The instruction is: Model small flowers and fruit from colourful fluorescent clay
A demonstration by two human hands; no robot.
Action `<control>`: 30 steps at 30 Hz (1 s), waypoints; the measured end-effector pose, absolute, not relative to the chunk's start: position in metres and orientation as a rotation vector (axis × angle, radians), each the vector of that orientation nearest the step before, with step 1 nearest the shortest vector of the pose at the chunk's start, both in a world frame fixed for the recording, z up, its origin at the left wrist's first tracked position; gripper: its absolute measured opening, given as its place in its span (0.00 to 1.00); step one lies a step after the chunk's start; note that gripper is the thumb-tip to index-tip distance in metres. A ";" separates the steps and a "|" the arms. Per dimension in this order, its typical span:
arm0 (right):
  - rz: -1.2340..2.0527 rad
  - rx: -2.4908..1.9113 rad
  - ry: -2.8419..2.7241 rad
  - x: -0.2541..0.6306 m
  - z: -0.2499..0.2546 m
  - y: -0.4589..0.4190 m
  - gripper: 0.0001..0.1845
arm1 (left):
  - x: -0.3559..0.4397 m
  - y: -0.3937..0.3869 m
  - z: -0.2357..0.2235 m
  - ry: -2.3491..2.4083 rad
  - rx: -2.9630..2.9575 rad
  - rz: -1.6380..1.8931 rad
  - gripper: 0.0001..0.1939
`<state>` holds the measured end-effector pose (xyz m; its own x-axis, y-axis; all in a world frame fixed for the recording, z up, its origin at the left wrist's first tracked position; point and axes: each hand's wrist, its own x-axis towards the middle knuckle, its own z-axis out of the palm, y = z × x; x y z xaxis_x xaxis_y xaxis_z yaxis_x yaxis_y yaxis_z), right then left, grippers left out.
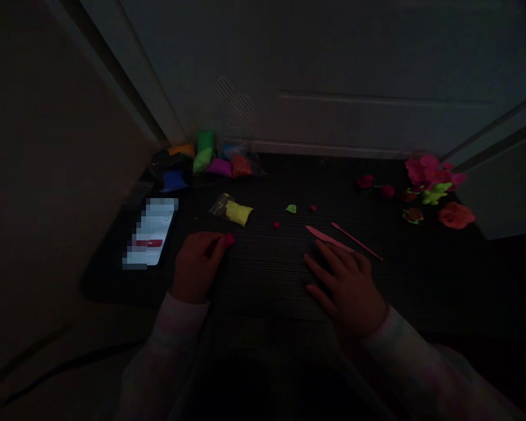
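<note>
Between the thumb and fingers of my left hand is a small lump of pink modelling clay, held just above or on the dark table. My right hand lies palm down with its fingers spread, the fingertips at the near side of a pink plastic knife. A thin pink modelling stick lies beyond that knife. Toward the middle sit a small pink ball, a flat light green piece and a small red ball. An opened bag of yellow clay lies beyond my left hand.
A lit phone lies at the left of the dark table. Bags of coloured clay are heaped at the back left. Pink clay flowers, a yellow-green figure and a coral flower stand at the right. A pale panel rises behind.
</note>
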<state>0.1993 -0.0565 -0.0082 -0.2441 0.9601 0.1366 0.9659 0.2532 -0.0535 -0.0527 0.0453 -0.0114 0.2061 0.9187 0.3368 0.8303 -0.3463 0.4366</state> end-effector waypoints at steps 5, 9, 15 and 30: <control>-0.063 -1.803 -2.318 0.202 -0.009 -0.057 0.24 | -0.052 0.045 -0.011 1.697 2.311 0.809 0.10; -0.076 -1.812 -2.293 0.202 -0.008 -0.056 0.20 | -0.052 0.045 -0.011 1.678 2.324 0.808 0.10; -0.128 -1.849 -2.306 0.199 -0.006 -0.054 0.18 | -0.052 0.044 -0.010 1.695 2.319 0.808 0.10; -0.134 -1.757 -2.211 0.212 -0.010 -0.057 0.17 | -0.051 0.045 -0.011 1.675 2.343 0.848 0.10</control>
<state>0.2116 -0.0572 -0.0098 -0.1975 0.9335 0.2993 0.9628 0.2421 -0.1199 -0.0511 0.0451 -0.0105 0.2217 0.9057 0.3613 0.8276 -0.3708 0.4215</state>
